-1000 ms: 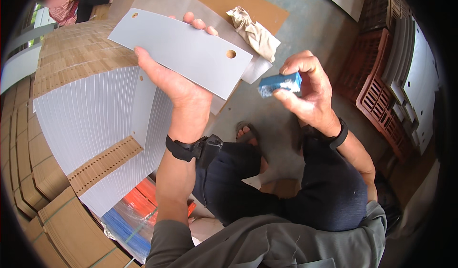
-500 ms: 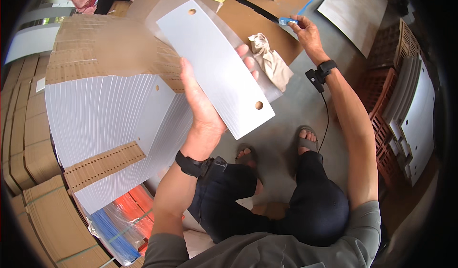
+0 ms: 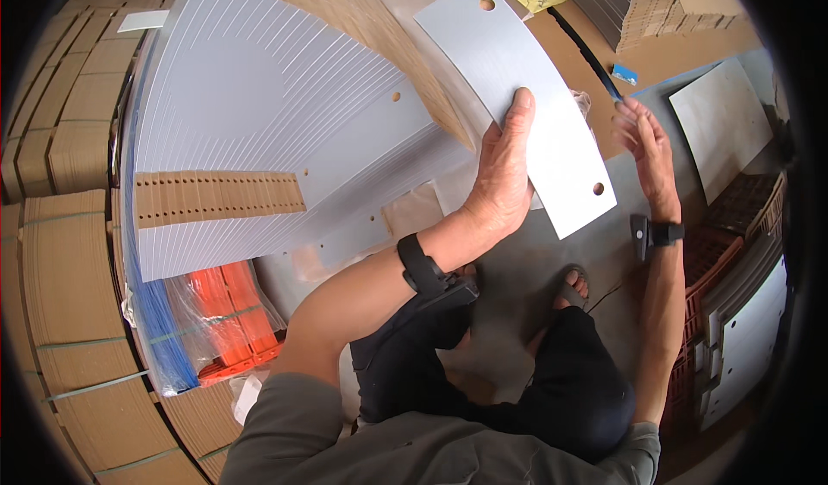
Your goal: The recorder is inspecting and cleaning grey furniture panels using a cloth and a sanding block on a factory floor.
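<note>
My left hand [image 3: 504,170] grips a white rectangular panel [image 3: 526,84] by its left edge, thumb on the face and other fingers hidden behind it. The panel is tilted and has a round hole near each end. To its right, my right hand [image 3: 645,144] is open and holds nothing, its fingers stretched out and slightly blurred. Just beyond those fingertips, a small blue object [image 3: 624,74] lies on the brown board [image 3: 576,66], near a dark strip [image 3: 586,49].
At the left stands a large stack of white panels [image 3: 259,79] with a punched brown strip. Bundled brown boards [image 3: 69,269] fill the far left, beside plastic-wrapped orange pieces [image 3: 228,312]. Red-brown crates [image 3: 709,256] and more white panels [image 3: 750,338] stand at the right.
My right hand has let go of the small blue object, which now lies on the brown board, and has drawn back toward me. The view has turned left, showing more of the panel stack.
</note>
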Demonstrator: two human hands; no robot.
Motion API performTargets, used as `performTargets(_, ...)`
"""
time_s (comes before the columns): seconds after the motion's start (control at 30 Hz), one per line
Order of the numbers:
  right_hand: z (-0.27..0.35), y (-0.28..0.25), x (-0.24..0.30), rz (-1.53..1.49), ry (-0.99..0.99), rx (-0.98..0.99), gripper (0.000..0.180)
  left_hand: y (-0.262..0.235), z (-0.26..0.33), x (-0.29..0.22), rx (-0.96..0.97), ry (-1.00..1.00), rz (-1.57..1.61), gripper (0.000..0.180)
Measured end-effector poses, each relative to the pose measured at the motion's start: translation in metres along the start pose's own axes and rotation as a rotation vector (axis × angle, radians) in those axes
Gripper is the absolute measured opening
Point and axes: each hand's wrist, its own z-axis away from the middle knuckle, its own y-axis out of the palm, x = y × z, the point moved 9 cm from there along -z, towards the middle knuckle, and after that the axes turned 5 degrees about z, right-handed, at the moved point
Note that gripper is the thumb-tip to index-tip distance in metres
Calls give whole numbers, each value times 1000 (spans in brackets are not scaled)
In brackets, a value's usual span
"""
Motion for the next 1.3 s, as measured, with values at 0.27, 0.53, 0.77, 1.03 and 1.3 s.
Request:
performTargets(0.27,124,128,65,-148,114,272,62,4,29,-32,-133,139,211,76)
performTargets(0.53,80,172,100,-32,122,298,20,-50,70,-59,-144,166,75,72)
performTargets(0.77,28,224,72,184,246,471,27,-85,96,-38,-273,-17,-71,58)
performTargets(1.03,11,288,67,370,94,385,66,-84,109,-56,-282,25,-79,57)
performTargets(1.3,33,295,75,855,-164,491,61,-54,125,-57,-123,37,-66,43)
